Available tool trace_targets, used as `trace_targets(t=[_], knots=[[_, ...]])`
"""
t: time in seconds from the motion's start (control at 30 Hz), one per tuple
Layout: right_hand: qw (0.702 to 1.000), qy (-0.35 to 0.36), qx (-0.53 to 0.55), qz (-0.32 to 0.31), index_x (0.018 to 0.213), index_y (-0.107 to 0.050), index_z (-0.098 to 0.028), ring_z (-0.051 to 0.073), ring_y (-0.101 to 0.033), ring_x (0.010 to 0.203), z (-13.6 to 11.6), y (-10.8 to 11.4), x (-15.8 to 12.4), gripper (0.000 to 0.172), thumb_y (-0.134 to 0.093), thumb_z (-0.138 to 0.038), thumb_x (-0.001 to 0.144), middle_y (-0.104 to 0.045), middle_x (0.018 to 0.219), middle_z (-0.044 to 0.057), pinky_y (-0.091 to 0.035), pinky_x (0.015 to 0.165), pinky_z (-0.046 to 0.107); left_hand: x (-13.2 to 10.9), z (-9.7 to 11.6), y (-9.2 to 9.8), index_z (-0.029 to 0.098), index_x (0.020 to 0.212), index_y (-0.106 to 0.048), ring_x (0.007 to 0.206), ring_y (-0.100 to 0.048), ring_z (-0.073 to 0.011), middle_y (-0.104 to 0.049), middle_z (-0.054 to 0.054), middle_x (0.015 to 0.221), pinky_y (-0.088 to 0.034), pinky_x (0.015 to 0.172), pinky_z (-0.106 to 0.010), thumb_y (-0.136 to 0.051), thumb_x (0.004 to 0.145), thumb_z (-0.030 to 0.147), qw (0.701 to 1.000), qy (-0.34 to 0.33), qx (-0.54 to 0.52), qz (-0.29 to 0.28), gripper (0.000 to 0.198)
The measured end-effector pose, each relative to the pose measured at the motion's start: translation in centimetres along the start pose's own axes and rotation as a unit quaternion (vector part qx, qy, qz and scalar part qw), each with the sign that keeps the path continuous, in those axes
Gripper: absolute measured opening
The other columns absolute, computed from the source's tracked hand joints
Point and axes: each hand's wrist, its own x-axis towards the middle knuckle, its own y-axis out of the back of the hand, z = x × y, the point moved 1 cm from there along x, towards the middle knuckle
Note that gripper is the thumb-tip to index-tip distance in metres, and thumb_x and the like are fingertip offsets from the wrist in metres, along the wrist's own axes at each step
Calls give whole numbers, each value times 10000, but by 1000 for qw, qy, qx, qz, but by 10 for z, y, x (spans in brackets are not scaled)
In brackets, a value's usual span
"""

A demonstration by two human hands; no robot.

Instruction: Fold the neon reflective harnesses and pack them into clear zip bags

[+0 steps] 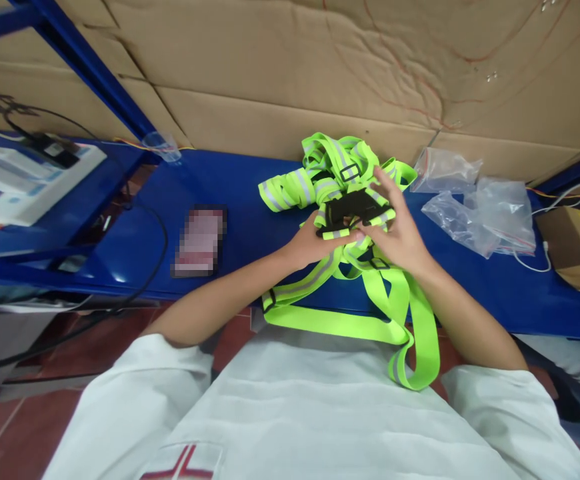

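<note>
Past our white cloth shirt, left hand and right hand grasp, at one o'clock, probably light, soft neon-green webbing straps, best held by black fabric panel.

The straps look woven, the wall matt cardboard, the bags glossy plastic.

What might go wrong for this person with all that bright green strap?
The low loop of green strap droops past the near edge of the blue table, so it might snag or drag the rest along. The heap of strap beyond the left hand and right hand lies in jumbled folds; tugging the black piece between them could tighten a tangle.
</note>
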Motion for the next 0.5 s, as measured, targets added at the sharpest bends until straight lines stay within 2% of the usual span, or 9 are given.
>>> trace_targets(t=[0.07,0.17,0.23,0.33,0.43,0.5], knots=[[995,71,-64,-34,1463,-641,-288,310,-586,1420,-12,15,5,607,-743,-571,937,-636,1498,97,-469,1228,495,1,3,3,163,1096,-766,1122,-741,-287,-815,-85,1124,-568,1072,-447,-951,730,431,998,-14,51,-27,490],[984,118,-116,-66,1329,-750,-275,288,-708,1231,-28,25,10,394,-698,-473,992,-748,1317,93,-552,1113,462,3,10,5,149,1108,-768,1132,-732,-281,-805,-89,1151,-567,1066,-434,-910,782,401,993,-48,55,-88,436],[986,112,-118,-35,1253,-791,-256,276,-740,1152,-34,24,12,326,-713,-436,993,-783,1227,91,-572,1063,446,3,14,4,154,1151,-765,1197,-708,-282,-787,-89,1216,-549,1101,-432,-896,800,396,993,-58,29,-103,446],[995,66,-73,-3,1158,-822,-243,248,-765,1047,-37,17,14,270,-726,-433,993,-806,1135,76,-603,975,407,1,15,1,165,1188,-752,1212,-695,-305,-776,-97,1230,-561,1076,-451,-961,717,402,993,-28,9,-111,568],[999,26,-41,2,1101,-833,-254,234,-769,1013,-40,17,17,285,-742,-495,978,-809,1108,57,-617,931,379,-2,15,-3,185,1260,-724,1206,-697,-323,-766,-104,1258,-583,1036,-467,-1001,649,424,991,22,-17,-134,712],[999,10,-29,10,1016,-835,-249,233,-766,975,-42,22,19,325,-765,-558,948,-807,1036,41,-625,894,365,-3,16,-4,186,1267,-721,1206,-702,-321,-764,-106,1274,-587,1038,-467,-986,679,437,988,33,-23,-150,692]])
